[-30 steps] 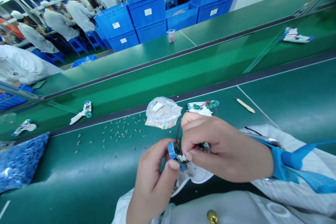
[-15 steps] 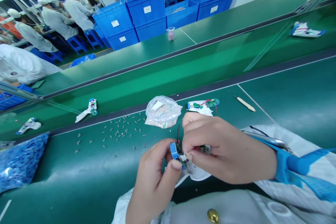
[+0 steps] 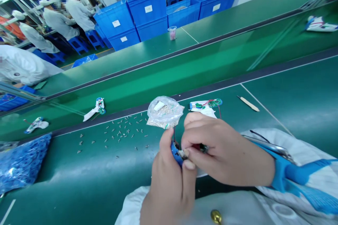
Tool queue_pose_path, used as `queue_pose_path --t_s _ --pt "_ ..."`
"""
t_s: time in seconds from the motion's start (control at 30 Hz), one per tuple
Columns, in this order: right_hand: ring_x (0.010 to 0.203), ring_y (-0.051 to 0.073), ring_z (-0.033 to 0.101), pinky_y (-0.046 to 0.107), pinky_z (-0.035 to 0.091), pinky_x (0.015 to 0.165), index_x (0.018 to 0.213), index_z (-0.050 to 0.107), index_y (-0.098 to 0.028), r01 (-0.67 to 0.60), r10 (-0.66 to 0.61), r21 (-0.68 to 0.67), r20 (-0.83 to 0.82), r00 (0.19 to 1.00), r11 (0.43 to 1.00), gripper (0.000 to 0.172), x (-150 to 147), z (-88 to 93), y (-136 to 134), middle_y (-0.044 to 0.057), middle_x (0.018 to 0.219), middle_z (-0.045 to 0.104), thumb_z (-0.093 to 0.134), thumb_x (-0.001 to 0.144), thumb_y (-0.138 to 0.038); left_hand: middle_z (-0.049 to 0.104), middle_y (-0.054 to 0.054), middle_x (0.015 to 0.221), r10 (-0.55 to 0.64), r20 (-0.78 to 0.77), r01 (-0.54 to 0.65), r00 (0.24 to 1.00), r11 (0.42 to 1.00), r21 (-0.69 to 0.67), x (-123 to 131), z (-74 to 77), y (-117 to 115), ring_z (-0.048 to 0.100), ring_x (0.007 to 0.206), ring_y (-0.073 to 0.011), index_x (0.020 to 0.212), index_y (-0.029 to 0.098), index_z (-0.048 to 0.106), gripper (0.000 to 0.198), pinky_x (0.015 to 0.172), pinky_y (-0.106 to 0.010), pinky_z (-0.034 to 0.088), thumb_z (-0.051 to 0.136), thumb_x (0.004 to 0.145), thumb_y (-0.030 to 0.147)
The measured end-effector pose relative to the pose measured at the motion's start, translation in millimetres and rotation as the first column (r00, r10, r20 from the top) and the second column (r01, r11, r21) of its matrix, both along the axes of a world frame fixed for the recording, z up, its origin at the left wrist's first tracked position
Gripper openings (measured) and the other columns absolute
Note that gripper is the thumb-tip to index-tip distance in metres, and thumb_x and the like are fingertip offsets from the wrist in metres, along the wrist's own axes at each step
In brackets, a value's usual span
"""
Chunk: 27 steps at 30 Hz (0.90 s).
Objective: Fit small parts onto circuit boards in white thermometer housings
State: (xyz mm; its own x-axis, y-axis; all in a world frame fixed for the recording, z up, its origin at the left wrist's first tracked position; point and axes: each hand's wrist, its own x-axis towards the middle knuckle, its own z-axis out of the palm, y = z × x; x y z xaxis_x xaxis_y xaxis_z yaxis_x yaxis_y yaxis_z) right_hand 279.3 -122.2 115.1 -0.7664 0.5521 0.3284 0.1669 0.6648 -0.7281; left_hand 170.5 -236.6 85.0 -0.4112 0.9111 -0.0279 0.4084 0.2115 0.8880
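My left hand (image 3: 171, 179) is closed around a gun-shaped device housing (image 3: 176, 153) with a blue end, its index finger and thumb on either side of the blue part. Most of its white body lies hidden under my hands. My right hand (image 3: 211, 147) pinches at the inside of the same housing, beside the blue end, and its fingertips touch a small pale part there. A thin wire sticks up from the housing. Just beyond my hands, another open white housing (image 3: 203, 107) with a green circuit board and red wire lies on the bench.
A clear bag of small parts (image 3: 165, 110) sits ahead, with loose metal parts (image 3: 123, 132) scattered to its left. A bag of blue rings (image 3: 23, 161) lies far left, a pale-handled tool (image 3: 248, 103) right. More housings (image 3: 96, 109) rest on the green conveyor belt (image 3: 148, 81).
My left hand has shifted right and regripped, its index finger now stretched along the blue end, which has tilted. Housings on the belt have moved right. My right hand stays at the housing.
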Motion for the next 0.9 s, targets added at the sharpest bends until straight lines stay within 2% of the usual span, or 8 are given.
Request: queue_pose_path --t_s 0.1,0.23,0.37,0.47,0.6,0.7,0.8,0.9 --pt "0.061 0.011 0.039 0.025 0.032 0.061 0.056 0.048 -0.015 -0.019 0.02 -0.06 0.01 1.0 0.998 0.02 1.3 2.1 -2.6 -0.002 0.052 0.046 0.045 0.072 -0.004 0.067 -0.016 0.107 0.006 -0.057 -0.009 0.998 0.998 -0.055 2.8 -1.5 -1.5 0.066 0.088 -0.0314 0.135 0.021 0.038 0.055 0.064 -0.037 0.046 0.055 0.085 0.037" --pt "0.061 0.011 0.039 0.026 0.033 0.062 0.056 0.045 -0.015 0.002 -0.001 -0.075 0.017 1.0 0.997 0.022 2.3 3.4 -7.4 -0.002 0.053 0.043 0.044 0.075 -0.005 0.063 -0.023 0.117 -0.031 -0.252 0.02 0.967 0.999 -0.047 2.2 -3.5 -0.5 0.063 0.101 -0.0408 0.13 0.019 0.037 0.051 0.072 -0.049 0.047 0.052 0.083 0.032" --pt "0.062 0.012 0.039 0.026 0.034 0.063 0.055 0.043 -0.015 0.03 -0.028 -0.065 0.029 0.999 0.997 0.023 1.8 -0.6 -8.6 -0.001 0.054 0.042 0.044 0.076 -0.005 0.065 -0.027 0.107 -0.09 -0.282 0.059 0.955 0.992 -0.116 1.2 -4.0 3.6 0.063 0.098 -0.0467 0.127 0.014 0.036 0.05 0.072 -0.058 0.045 0.05 0.081 0.028" --pt "0.062 0.011 0.042 0.025 0.035 0.064 0.055 0.046 -0.015 0.031 -0.028 -0.104 0.032 0.999 0.994 0.023 2.3 -4.4 -4.6 -0.002 0.054 0.044 0.045 0.075 -0.005 0.067 -0.027 0.101 -0.115 -0.233 0.074 0.966 0.982 -0.175 -0.1 -1.2 8.2 0.064 0.095 -0.0468 0.127 0.012 0.037 0.051 0.072 -0.057 0.045 0.049 0.08 0.027" --pt "0.064 0.011 0.048 0.023 0.037 0.062 0.055 0.054 -0.016 0.026 -0.003 -0.23 0.099 0.995 0.973 0.022 4.0 -6.9 4.6 -0.003 0.055 0.05 0.051 0.071 -0.001 0.067 -0.024 0.105 -0.215 -0.127 0.167 0.968 0.936 -0.309 -4.1 4.0 15.2 0.064 0.097 -0.0429 0.136 0.016 0.028 0.055 0.065 -0.047 0.047 0.044 0.084 0.024" --pt "0.063 0.011 0.05 0.022 0.037 0.059 0.055 0.06 -0.017 0.045 0.005 -0.298 0.165 0.986 0.954 0.024 3.9 -6.4 8.7 -0.003 0.056 0.054 0.052 0.07 0.0 0.067 -0.022 0.103 -0.281 -0.095 0.235 0.955 0.911 -0.34 -6.8 4.9 19.0 0.065 0.093 -0.0396 0.139 0.016 0.021 0.058 0.06 -0.041 0.046 0.041 0.085 0.023" --pt "0.062 0.011 0.05 0.022 0.036 0.058 0.052 0.057 -0.016 0.102 -0.042 -0.291 0.206 0.978 0.951 0.025 1.6 -5.1 6.6 -0.002 0.056 0.054 0.053 0.071 0.0 0.069 -0.019 0.094 -0.285 -0.193 0.219 0.939 0.926 -0.307 -6.0 2.4 20.2 0.067 0.085 -0.0379 0.137 0.015 0.021 0.057 0.057 -0.038 0.045 0.042 0.085 0.022" --pt "0.061 0.011 0.048 0.024 0.034 0.059 0.05 0.051 -0.015 0.167 -0.121 -0.214 0.212 0.97 0.963 0.027 -1.4 -4.5 -0.4 -0.002 0.054 0.05 0.052 0.074 -0.002 0.069 -0.016 0.085 -0.244 -0.402 0.136 0.883 0.951 -0.278 -1.5 -1.3 19.3 0.067 0.074 -0.0369 0.134 0.013 0.022 0.052 0.056 -0.039 0.044 0.039 0.085 0.019"
